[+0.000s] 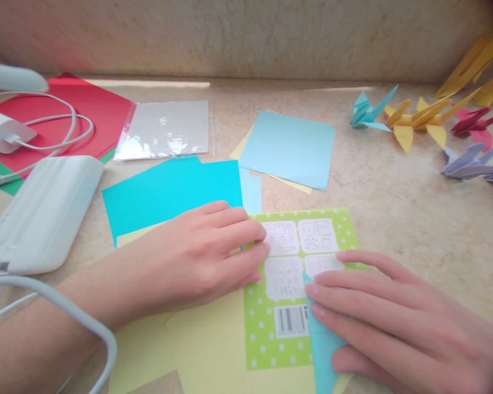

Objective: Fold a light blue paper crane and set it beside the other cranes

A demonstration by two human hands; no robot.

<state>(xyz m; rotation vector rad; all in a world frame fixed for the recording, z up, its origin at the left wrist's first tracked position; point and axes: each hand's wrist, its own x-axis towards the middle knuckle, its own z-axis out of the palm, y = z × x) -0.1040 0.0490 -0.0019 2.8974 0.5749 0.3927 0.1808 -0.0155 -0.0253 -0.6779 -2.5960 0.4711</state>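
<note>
A green polka-dot card [257, 334] with white diagram panels and a barcode lies before me. My left hand [207, 254] rests palm down, its slightly bent, stretched fingers touching the card's left edge. Across the card's lower right, my right hand [378, 312] lies with extended fingers, several fingertips pressing on a narrow folded blue paper [322, 345]. The thumb touches that paper's right side, and the little finger sits apart on the card. Part of the folded paper is hidden under the fingers. Pale yellow sheets [209, 339] lie beneath the card.
Bright turquoise sheets [172, 191] and light blue squares [290, 148] lie beyond my hands. A clear plastic packet [164, 131] sits by red sheets [90, 115]. A white power bank [45, 213] and cables [107, 339] are left. Several paper cranes [431, 120] stand at the back right.
</note>
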